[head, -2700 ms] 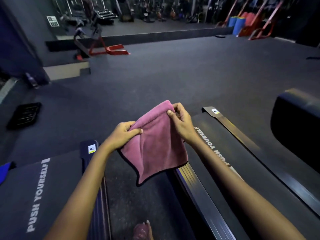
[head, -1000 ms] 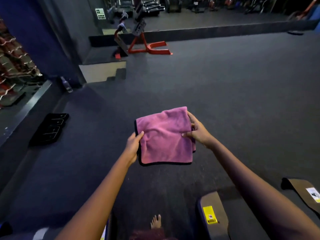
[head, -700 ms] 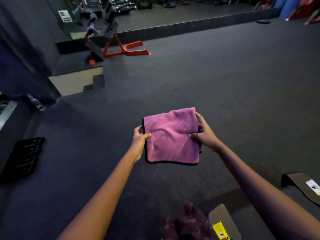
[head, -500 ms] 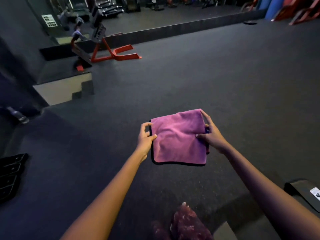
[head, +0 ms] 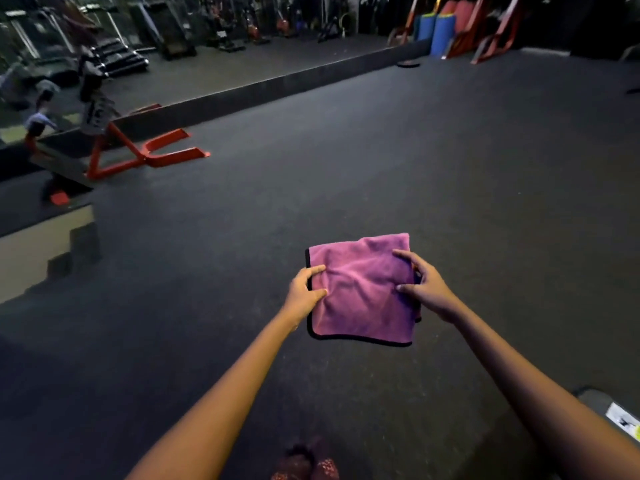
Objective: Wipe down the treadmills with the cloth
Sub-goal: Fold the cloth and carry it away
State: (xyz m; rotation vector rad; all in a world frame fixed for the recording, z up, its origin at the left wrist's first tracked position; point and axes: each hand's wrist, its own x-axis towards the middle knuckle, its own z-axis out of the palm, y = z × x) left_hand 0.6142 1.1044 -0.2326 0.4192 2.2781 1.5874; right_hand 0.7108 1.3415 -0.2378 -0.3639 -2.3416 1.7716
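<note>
Both hands, left hand (head: pixel 304 294) and right hand (head: pixel 427 289), pinch the folded cloth (head: pixel 362 292) at its side edges above the floor (head: pixel 450 168); keep it folded flat, then carry it to the treadmill (head: pixel 613 414) near right

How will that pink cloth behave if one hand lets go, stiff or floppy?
Probably floppy: the pink cloth creases between the left hand and right hand, and its lower edge sags. It looks light, since fingertip pinches carry it. Its plush nap suggests little slipping, though folded layers may fall open.
</note>
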